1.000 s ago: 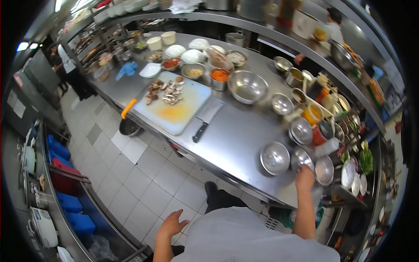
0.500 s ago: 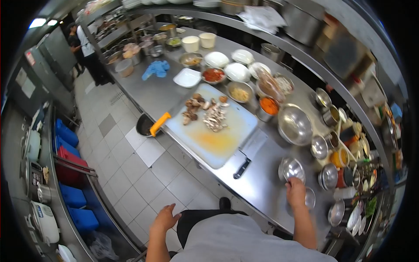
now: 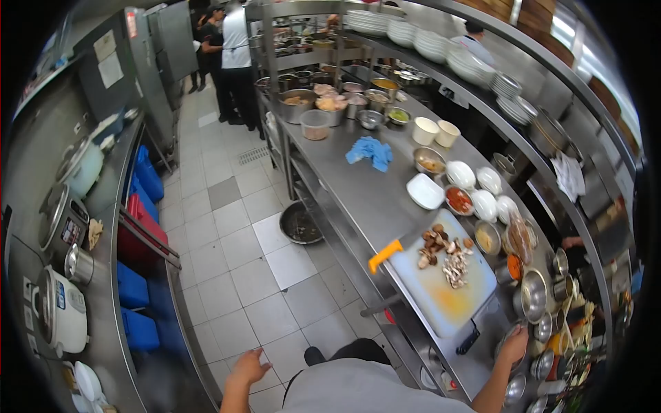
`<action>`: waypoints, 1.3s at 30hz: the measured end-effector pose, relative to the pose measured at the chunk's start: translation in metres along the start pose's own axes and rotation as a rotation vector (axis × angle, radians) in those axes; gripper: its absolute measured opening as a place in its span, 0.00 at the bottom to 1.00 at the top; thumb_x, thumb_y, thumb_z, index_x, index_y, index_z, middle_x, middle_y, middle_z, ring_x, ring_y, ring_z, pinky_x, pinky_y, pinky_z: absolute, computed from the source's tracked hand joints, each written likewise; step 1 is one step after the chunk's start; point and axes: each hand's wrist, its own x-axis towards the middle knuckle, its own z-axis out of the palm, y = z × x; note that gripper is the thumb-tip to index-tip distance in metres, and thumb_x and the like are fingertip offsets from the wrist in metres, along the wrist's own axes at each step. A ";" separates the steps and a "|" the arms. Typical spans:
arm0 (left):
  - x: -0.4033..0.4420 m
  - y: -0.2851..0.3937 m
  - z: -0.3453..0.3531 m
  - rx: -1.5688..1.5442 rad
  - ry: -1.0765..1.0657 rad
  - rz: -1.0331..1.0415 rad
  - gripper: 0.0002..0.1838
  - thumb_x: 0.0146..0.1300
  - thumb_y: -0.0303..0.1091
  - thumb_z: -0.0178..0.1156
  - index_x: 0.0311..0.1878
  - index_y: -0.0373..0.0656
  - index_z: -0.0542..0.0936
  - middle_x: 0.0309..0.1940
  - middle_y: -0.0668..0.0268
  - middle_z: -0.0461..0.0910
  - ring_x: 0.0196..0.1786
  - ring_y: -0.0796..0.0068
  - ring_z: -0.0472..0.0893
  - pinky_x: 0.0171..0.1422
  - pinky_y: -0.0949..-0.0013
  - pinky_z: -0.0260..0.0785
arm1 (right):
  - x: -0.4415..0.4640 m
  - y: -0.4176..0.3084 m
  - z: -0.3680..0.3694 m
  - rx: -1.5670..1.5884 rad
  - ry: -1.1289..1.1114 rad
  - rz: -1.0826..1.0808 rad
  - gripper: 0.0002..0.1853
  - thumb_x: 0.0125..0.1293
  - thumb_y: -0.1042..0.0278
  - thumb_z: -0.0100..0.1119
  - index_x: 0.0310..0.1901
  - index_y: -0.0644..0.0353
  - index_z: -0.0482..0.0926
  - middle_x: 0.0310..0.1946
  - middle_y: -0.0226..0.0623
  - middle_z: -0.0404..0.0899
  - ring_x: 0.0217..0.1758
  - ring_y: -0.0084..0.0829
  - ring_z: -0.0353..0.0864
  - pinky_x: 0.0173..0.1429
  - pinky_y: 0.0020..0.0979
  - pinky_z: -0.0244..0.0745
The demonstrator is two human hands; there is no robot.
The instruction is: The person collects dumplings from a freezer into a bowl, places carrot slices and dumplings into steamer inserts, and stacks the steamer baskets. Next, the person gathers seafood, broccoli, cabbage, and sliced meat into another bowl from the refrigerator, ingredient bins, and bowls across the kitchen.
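**Tiled kitchen aisle flanks a steel counter [image 3: 323,155] as you grip a metal bowl**

Your right hand [image 3: 514,346] grasps the rim of the metal bowl [image 3: 502,344] at the counter's near end, on the right; the hand hides too much of the round vessel to tell which way its opening faces. Just beside it, the black-handled knife [image 3: 468,341] points its handle toward you and to the left, its long axis slanting away to the right. The white cutting board [image 3: 423,292] carries sliced mushrooms [image 3: 456,267] and brown mushrooms [image 3: 434,241], with an orange handle [image 3: 385,256] jutting left from its far side. Your left hand [image 3: 250,367], released, spreads its fingers above the floor [image 3: 241,286].
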 end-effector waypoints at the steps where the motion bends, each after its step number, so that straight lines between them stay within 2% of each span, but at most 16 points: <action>1: 0.002 -0.006 -0.024 -0.005 0.040 -0.034 0.40 0.70 0.52 0.71 0.78 0.40 0.74 0.73 0.43 0.77 0.75 0.43 0.76 0.78 0.50 0.71 | -0.003 -0.047 -0.021 0.063 0.040 0.025 0.19 0.83 0.54 0.58 0.46 0.66 0.82 0.44 0.56 0.85 0.44 0.59 0.84 0.49 0.53 0.77; 7: 0.092 0.016 -0.137 -0.222 0.202 0.325 0.37 0.73 0.49 0.70 0.77 0.36 0.74 0.68 0.42 0.81 0.70 0.45 0.82 0.73 0.51 0.76 | -0.041 -0.362 -0.065 0.820 -0.081 -0.531 0.04 0.77 0.73 0.63 0.44 0.64 0.82 0.37 0.44 0.82 0.39 0.49 0.80 0.48 0.44 0.75; 12: 0.190 0.099 -0.234 -1.100 -0.041 0.358 0.32 0.84 0.52 0.56 0.79 0.39 0.72 0.66 0.49 0.85 0.65 0.59 0.87 0.63 0.61 0.83 | -0.127 -0.619 -0.065 1.190 -0.207 -1.124 0.03 0.62 0.71 0.68 0.38 0.54 0.87 0.33 0.32 0.86 0.40 0.41 0.82 0.52 0.45 0.73; 14: 0.235 0.101 -0.277 -1.593 -0.370 0.154 0.30 0.85 0.50 0.49 0.75 0.35 0.72 0.59 0.45 0.87 0.54 0.61 0.91 0.51 0.67 0.85 | -0.157 -0.703 -0.067 1.289 -0.342 -1.370 0.05 0.59 0.70 0.70 0.38 0.52 0.90 0.34 0.26 0.87 0.43 0.36 0.83 0.56 0.42 0.75; 17: 0.309 0.050 -0.316 -1.814 -0.376 0.065 0.27 0.82 0.45 0.46 0.69 0.31 0.73 0.53 0.43 0.88 0.43 0.61 0.92 0.37 0.71 0.82 | -0.206 -0.801 -0.045 1.320 -0.527 -1.487 0.08 0.59 0.67 0.72 0.41 0.50 0.92 0.44 0.26 0.89 0.50 0.37 0.84 0.62 0.43 0.77; 18: 0.307 0.051 -0.344 -1.737 -0.184 -0.109 0.24 0.75 0.36 0.49 0.65 0.28 0.74 0.49 0.43 0.89 0.37 0.63 0.90 0.30 0.72 0.77 | -0.215 -0.832 -0.038 1.345 -0.607 -1.518 0.11 0.61 0.63 0.73 0.45 0.49 0.92 0.51 0.27 0.88 0.56 0.38 0.82 0.66 0.45 0.76; 20: 0.332 0.000 -0.363 -1.752 -0.066 -0.200 0.22 0.71 0.35 0.53 0.61 0.30 0.76 0.48 0.44 0.88 0.36 0.62 0.90 0.30 0.69 0.77 | -0.214 -0.896 -0.031 1.303 -0.691 -1.597 0.26 0.66 0.49 0.74 0.64 0.45 0.88 0.74 0.35 0.77 0.71 0.47 0.75 0.76 0.48 0.73; 22: 0.352 -0.064 -0.371 -1.947 0.115 -0.379 0.20 0.70 0.34 0.55 0.60 0.33 0.76 0.44 0.51 0.87 0.33 0.62 0.88 0.27 0.68 0.72 | -0.202 -0.962 -0.031 1.263 -0.668 -1.575 0.30 0.66 0.47 0.74 0.68 0.45 0.84 0.75 0.39 0.75 0.72 0.49 0.74 0.76 0.49 0.73; 27: 0.368 -0.198 -0.374 -2.815 0.263 -0.018 0.06 0.65 0.33 0.56 0.38 0.43 0.79 0.20 0.73 0.71 0.20 0.80 0.70 0.21 0.74 0.57 | -0.166 -1.120 -0.002 0.860 -0.873 -1.689 0.37 0.68 0.44 0.73 0.76 0.46 0.77 0.78 0.47 0.69 0.77 0.53 0.69 0.76 0.51 0.72; 28: 0.368 -0.209 -0.377 -3.009 0.341 0.143 0.07 0.65 0.34 0.54 0.37 0.43 0.80 0.19 0.77 0.70 0.19 0.83 0.69 0.22 0.76 0.55 | -0.162 -1.150 0.008 0.886 -0.734 -1.757 0.29 0.71 0.44 0.70 0.69 0.48 0.83 0.70 0.47 0.78 0.71 0.50 0.78 0.70 0.50 0.77; 31: 0.398 -0.288 -0.355 -2.896 0.643 -0.102 0.08 0.66 0.34 0.53 0.30 0.46 0.73 0.18 0.78 0.66 0.16 0.83 0.64 0.21 0.76 0.53 | -0.148 -1.266 0.022 0.725 -0.852 -1.912 0.19 0.74 0.46 0.67 0.55 0.50 0.88 0.52 0.43 0.88 0.54 0.47 0.88 0.57 0.48 0.84; 32: 0.406 -0.318 -0.337 -2.854 0.460 0.081 0.06 0.71 0.36 0.56 0.39 0.47 0.75 0.25 0.73 0.71 0.24 0.78 0.69 0.27 0.71 0.63 | -0.137 -1.306 0.009 1.004 -0.457 -1.959 0.15 0.75 0.48 0.64 0.42 0.51 0.87 0.37 0.38 0.89 0.39 0.46 0.90 0.45 0.47 0.85; 33: 0.410 -0.318 -0.360 -2.796 0.283 0.256 0.07 0.77 0.39 0.59 0.48 0.47 0.77 0.33 0.68 0.76 0.32 0.74 0.75 0.33 0.66 0.72 | -0.126 -1.351 -0.005 1.030 -0.358 -1.884 0.14 0.75 0.50 0.65 0.42 0.51 0.87 0.36 0.38 0.88 0.38 0.45 0.89 0.43 0.46 0.85; 36: 0.439 -0.257 -0.504 -1.860 0.568 -0.478 0.18 0.79 0.42 0.54 0.28 0.56 0.65 0.20 0.78 0.54 0.21 0.79 0.56 0.25 0.69 0.51 | -0.083 -1.494 -0.047 1.127 -0.165 -1.609 0.10 0.75 0.56 0.63 0.40 0.51 0.87 0.38 0.35 0.87 0.44 0.42 0.89 0.45 0.46 0.86; 38: 0.475 -0.273 -0.579 -2.023 0.520 -0.482 0.14 0.78 0.40 0.56 0.33 0.51 0.70 0.20 0.75 0.60 0.20 0.78 0.60 0.22 0.67 0.53 | -0.038 -1.602 -0.042 1.094 0.009 -1.399 0.08 0.70 0.62 0.64 0.43 0.48 0.91 0.45 0.36 0.90 0.53 0.42 0.89 0.53 0.45 0.87; 39: 0.501 -0.284 -0.615 -2.182 0.501 -0.547 0.15 0.78 0.39 0.57 0.32 0.50 0.69 0.19 0.75 0.58 0.20 0.78 0.59 0.22 0.67 0.52 | -0.013 -1.649 -0.047 0.744 -0.038 -1.254 0.10 0.69 0.62 0.64 0.46 0.47 0.93 0.46 0.40 0.90 0.54 0.44 0.89 0.56 0.46 0.87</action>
